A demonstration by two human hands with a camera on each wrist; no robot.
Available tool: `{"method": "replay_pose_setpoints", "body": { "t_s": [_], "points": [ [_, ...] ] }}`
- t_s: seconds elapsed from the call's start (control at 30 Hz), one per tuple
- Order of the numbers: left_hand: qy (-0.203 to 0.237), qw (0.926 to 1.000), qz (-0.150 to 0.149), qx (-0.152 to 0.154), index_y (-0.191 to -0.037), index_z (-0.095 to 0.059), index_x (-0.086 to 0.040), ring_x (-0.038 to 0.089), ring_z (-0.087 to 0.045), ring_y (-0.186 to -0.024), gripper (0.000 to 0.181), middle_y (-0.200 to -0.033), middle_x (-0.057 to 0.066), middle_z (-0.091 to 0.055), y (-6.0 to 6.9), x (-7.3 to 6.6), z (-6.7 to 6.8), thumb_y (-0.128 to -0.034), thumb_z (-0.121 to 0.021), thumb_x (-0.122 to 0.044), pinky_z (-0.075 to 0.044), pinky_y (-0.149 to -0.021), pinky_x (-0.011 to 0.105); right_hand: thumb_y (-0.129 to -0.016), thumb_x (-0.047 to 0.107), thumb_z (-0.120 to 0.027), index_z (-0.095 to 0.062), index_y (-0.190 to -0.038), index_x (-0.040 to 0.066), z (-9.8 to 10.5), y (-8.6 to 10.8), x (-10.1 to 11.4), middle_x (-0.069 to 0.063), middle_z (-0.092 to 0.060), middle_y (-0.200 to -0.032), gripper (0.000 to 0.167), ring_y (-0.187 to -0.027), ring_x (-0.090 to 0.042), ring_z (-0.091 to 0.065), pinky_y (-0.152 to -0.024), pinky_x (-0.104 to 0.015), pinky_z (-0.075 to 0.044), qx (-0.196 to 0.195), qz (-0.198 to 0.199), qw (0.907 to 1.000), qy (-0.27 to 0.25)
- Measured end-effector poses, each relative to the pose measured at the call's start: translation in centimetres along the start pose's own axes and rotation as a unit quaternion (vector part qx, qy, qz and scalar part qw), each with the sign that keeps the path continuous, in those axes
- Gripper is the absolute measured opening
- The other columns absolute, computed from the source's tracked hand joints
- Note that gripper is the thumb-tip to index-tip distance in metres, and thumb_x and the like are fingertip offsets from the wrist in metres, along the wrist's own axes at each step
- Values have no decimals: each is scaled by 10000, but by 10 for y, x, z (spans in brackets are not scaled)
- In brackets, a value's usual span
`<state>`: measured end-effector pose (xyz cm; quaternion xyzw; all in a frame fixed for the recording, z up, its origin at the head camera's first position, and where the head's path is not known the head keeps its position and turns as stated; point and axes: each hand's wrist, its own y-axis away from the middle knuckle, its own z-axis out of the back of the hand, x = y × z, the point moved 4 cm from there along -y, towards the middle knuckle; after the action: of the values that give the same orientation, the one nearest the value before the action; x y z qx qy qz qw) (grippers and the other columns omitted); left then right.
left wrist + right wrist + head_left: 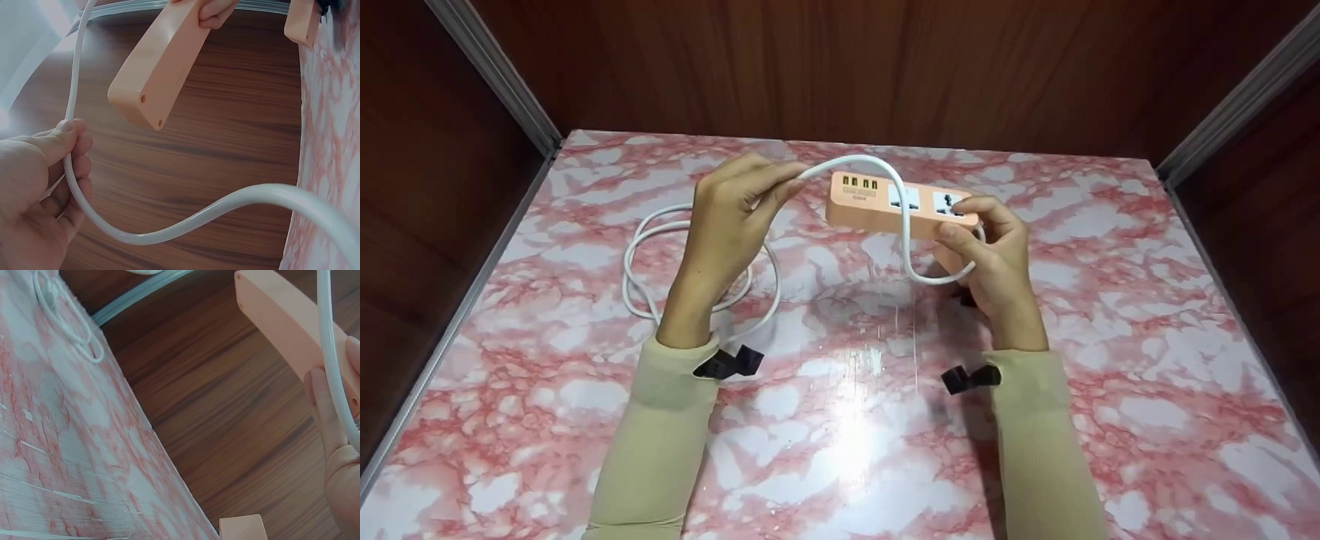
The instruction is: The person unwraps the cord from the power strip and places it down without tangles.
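A peach-coloured power strip (864, 218) with USB ports and two white sockets is held above the table by my right hand (997, 251), thumb and fingers gripping its right end. Its white cable (906, 240) leaves that end and arches up to the left. My left hand (735, 210) pinches the cable between thumb and fingers, as the left wrist view shows on the cable (72, 101). In the right wrist view, the strip's plain side (287, 320) faces the camera, the cable running in front of it.
Loose loops of cable (776, 289) lie on the red-and-white marbled table (810, 450) by my left forearm. A second peach-coloured block (301, 25), its kind unclear, is partly hidden behind my right hand in the head view. Dark wooden panels (840, 75) rise around the table.
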<state>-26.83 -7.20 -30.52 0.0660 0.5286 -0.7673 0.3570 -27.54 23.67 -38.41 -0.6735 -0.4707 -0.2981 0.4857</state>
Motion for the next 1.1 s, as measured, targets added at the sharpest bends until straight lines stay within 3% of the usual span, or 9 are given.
{"method": "replay_pose_setpoints", "body": {
  "t_s": [0.2,0.57,0.73,1.1],
  "points": [
    [42,9997,-92,233,-1164,-830,-86,119,-546,-747,228,-947,46,-768,1,-1,4,-1019,-720,-224,-424,-690,240,-811,-84,-835,-731,-991,-31,0,-1,0,-98,-686,-1079,215,-930,-189,-636,-765,-248,-590,-49,27,10000,30],
    [134,9974,-254,661,-1170,-834,-109,145,-555,-783,210,-946,53,-765,3,-5,7,-997,-746,-189,-414,-694,251,-837,-114,-812,-764,-974,53,4,-1,0,-113,-645,-1101,222,-939,-212,-626,-796,-287,-629,-199,-187,9996,-120],
    [162,9959,-313,828,-1171,-833,-100,143,-563,-795,208,-949,58,-764,6,-3,15,-999,-740,-173,-422,-686,235,-834,-96,-830,-770,-963,85,3,-2,-2,-93,-656,-1135,230,-966,-214,-623,-794,-269,-617,-243,-281,9993,-31],
    [-331,9834,-663,1659,-1179,-831,-109,197,-620,-814,207,-941,73,-752,10,5,37,-1010,-725,-164,-469,-743,309,-834,-115,-818,-767,-977,56,7,-1,-2,-121,-673,-1231,229,-998,-235,-650,-814,-266,-609,-374,-136,9991,131]
  ]
}}
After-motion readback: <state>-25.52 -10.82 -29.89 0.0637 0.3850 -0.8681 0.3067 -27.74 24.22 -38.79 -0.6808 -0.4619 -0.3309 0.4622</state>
